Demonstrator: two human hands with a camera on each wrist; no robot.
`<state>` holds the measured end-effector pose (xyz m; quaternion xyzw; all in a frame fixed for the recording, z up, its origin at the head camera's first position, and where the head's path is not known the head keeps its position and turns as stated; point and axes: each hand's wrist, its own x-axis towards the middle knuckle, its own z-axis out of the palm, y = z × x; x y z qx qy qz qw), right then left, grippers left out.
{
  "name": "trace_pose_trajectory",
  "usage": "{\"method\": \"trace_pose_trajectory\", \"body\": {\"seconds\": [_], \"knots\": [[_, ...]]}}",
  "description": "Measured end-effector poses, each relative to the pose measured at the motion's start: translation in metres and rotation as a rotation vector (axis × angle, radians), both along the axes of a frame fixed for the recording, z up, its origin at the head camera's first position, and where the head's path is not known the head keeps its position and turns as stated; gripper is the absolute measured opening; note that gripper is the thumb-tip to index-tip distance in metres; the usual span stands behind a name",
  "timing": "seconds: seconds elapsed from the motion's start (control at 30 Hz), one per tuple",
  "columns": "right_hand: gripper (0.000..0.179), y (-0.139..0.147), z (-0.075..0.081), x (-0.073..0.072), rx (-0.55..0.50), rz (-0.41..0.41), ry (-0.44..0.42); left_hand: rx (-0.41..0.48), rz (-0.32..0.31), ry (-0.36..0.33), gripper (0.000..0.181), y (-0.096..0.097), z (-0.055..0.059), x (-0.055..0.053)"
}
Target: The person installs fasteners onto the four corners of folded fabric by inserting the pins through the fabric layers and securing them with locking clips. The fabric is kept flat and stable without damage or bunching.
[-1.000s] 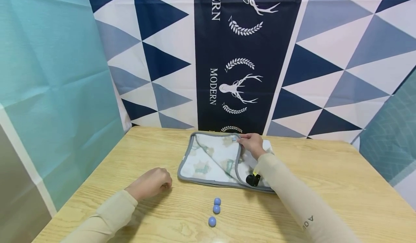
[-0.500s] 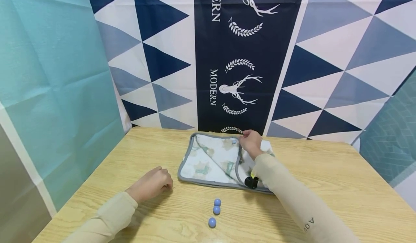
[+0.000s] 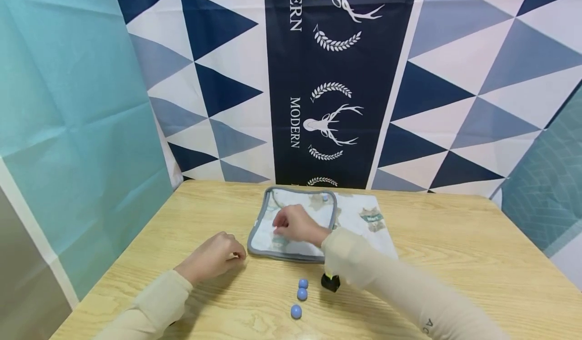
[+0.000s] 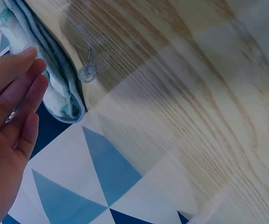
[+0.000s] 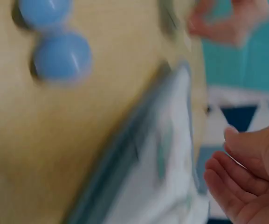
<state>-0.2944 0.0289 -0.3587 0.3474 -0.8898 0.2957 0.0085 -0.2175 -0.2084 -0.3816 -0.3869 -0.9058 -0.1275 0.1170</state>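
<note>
A folded white cloth with grey edging and faded green and beige prints lies at the back of the table. My right hand hovers over its left half, fingers loosely bent and holding nothing; the right wrist view shows the same hand beside the cloth. Left of the cloth's near corner is my left hand, with its fingers relaxed and curved. In the left wrist view that hand overlaps the cloth's layered edge, with nothing visible in its grasp.
Two blue balls sit together in front of the cloth, and a third blue ball lies nearer. A small blue spot shows near the cloth's top corner. One small clear round piece with a thin stem lies beside the cloth.
My right hand has let go of the cloth's far right fold and swung left and nearer, over the cloth's left half. My left hand has shifted slightly right.
</note>
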Motion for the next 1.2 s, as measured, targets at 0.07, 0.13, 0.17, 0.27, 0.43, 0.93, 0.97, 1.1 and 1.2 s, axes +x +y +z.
{"method": "trace_pose_trajectory", "body": {"seconds": [0.07, 0.13, 0.17, 0.27, 0.43, 0.93, 0.97, 1.1, 1.2], "knots": [[0.012, -0.008, -0.004, 0.01, 0.025, 0.064, -0.006, 0.0, 0.017, 0.026, 0.01, 0.0, 0.0, 0.0], [0.016, -0.015, -0.008, 0.016, 0.044, 0.095, -0.008, -0.004, 0.037, 0.036, 0.009, 0.0, 0.0, 0.001], [0.018, -0.017, -0.01, 0.019, 0.053, 0.101, -0.01, -0.007, 0.046, 0.039, 0.008, 0.0, 0.001, 0.001], [0.021, -0.021, -0.015, 0.023, 0.071, 0.118, 0.016, 0.005, 0.055, 0.049, 0.009, 0.001, 0.001, 0.001], [0.023, -0.023, -0.024, 0.028, 0.107, 0.122, 0.049, 0.024, 0.037, 0.068, 0.009, 0.002, -0.002, 0.0], [0.013, -0.011, -0.018, 0.015, -0.024, -0.036, -0.026, 0.092, 0.054, 0.073, 0.01, 0.01, 0.0, -0.004], [0.013, -0.01, -0.016, 0.014, -0.039, -0.051, -0.022, 0.105, 0.062, 0.074, 0.01, 0.011, 0.001, -0.006], [0.012, -0.007, -0.006, 0.009, -0.103, -0.108, -0.009, 0.167, 0.104, 0.073, 0.01, 0.017, 0.007, -0.012], [0.011, -0.007, -0.001, 0.007, -0.14, -0.152, -0.002, 0.21, 0.137, 0.05, 0.007, 0.022, 0.011, -0.017]]}}
